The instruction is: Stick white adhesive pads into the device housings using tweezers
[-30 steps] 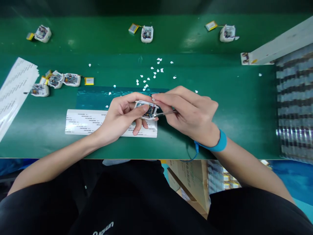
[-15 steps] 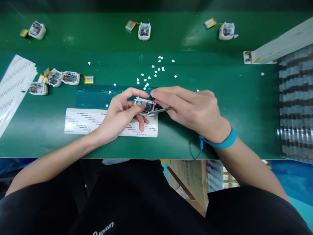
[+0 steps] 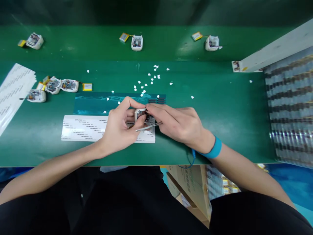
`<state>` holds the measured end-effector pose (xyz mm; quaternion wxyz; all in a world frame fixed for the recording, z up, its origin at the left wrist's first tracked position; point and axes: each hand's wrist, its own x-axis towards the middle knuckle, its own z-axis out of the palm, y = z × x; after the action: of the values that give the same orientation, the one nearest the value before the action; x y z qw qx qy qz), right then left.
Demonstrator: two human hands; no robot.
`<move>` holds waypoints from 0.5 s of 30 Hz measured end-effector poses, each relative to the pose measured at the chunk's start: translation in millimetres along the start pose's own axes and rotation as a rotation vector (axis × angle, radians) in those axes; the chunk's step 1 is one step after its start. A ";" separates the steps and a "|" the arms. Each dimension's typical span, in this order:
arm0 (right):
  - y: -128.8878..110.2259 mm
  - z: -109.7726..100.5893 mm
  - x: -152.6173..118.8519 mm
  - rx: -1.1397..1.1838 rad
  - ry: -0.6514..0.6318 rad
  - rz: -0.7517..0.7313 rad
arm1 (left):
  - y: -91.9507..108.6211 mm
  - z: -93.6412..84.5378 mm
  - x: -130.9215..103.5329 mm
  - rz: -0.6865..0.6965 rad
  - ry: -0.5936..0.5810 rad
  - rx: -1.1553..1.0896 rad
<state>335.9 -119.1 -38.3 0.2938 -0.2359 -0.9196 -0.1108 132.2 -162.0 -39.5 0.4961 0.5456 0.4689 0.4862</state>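
Observation:
My left hand (image 3: 122,129) holds a small white device case (image 3: 137,114) with an exposed circuit board, fingers and thumb around it. My right hand (image 3: 179,125) has its fingertips at the case's right edge and also grips thin metal tweezers (image 3: 148,127), whose tips point left, below the case. What its fingertips pinch at the case is too small to make out. Under the hands lies a white printed sheet (image 3: 83,128), with a teal film strip (image 3: 91,102) behind it. A teal wristband (image 3: 215,147) with a blue cord is on my right wrist.
Three open white cases with batteries stand along the back, one at the middle (image 3: 137,43). More cases (image 3: 70,85) cluster left beside a white sheet (image 3: 14,88). Small white stickers (image 3: 158,77) are scattered mid-table. Stacked clear trays (image 3: 290,107) stand right; a cardboard box (image 3: 193,182) sits below the edge.
The case has turned in my left hand. The tweezers now point further left, below the case, and my right hand sits lower and further left. The whole view has shifted slightly.

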 end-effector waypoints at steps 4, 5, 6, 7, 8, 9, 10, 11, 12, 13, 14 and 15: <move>-5.1 -1.4 -2.7 -0.033 -0.013 -0.033 | 1.5 0.1 -1.7 0.004 0.033 -0.039; -5.3 -1.3 -2.9 0.009 -0.015 -0.006 | 1.8 -0.7 -1.1 -0.016 0.035 -0.050; -5.2 -1.0 -2.5 0.074 -0.014 0.038 | 2.1 -1.5 -0.2 -0.030 0.036 -0.062; -4.8 -0.5 -1.7 0.154 -0.011 0.098 | 2.5 -2.4 0.6 -0.036 0.029 -0.072; -4.3 -0.1 -0.4 0.239 -0.008 0.170 | 2.9 -3.1 1.4 -0.034 0.018 -0.074; -3.8 0.3 1.4 0.319 -0.008 0.250 | 3.3 -3.5 1.8 -0.022 0.006 -0.069; -3.4 0.6 3.5 0.390 -0.008 0.328 | 3.6 -3.7 2.0 -0.006 -0.005 -0.059; -3.2 0.8 5.8 0.457 -0.010 0.400 | 3.7 -3.4 1.8 0.008 -0.014 -0.043; -3.1 1.0 8.0 0.528 -0.012 0.463 | 3.4 -2.9 1.3 0.017 -0.019 -0.027; -3.3 1.1 10.0 0.601 -0.015 0.520 | 2.9 -2.1 0.5 0.023 -0.021 -0.017; -3.7 1.1 11.5 0.674 -0.024 0.564 | 2.0 -1.2 -0.3 0.030 -0.021 -0.013; -4.1 1.1 12.6 0.735 -0.038 0.600 | 1.0 -0.3 -1.1 0.039 -0.023 -0.009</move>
<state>324.3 -117.6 -32.0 0.3600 -0.3734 -0.7945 0.3158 131.8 -163.2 -38.5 0.4944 0.5581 0.4502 0.4913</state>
